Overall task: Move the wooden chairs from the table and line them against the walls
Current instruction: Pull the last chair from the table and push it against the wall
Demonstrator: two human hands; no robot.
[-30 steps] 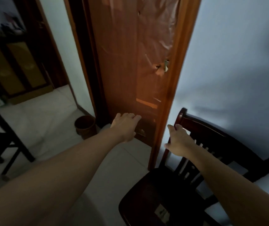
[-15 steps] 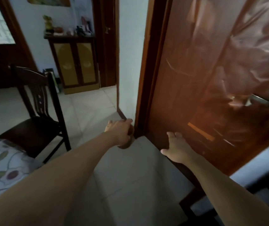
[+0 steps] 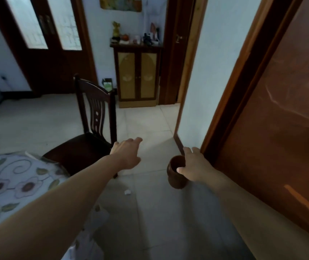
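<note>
A dark wooden chair (image 3: 91, 139) with a slatted back stands at the corner of the table (image 3: 14, 184), which wears a floral cloth. My left hand (image 3: 127, 153) reaches forward just right of the chair's seat, fingers spread, holding nothing and not touching the chair. My right hand (image 3: 195, 166) is stretched out lower right, fingers apart and empty, in front of a small brown bin.
A small brown bin (image 3: 176, 173) sits on the tiled floor by the wall corner. A wooden door (image 3: 281, 128) wrapped in plastic fills the right side. A low cabinet (image 3: 137, 76) with ornaments stands at the back. A scrap of paper (image 3: 127, 192) lies on the floor.
My view has swung left, away from the chair set by the right wall. The chair at the table and the cabinet are now nearer the centre. Both hands stay empty.
</note>
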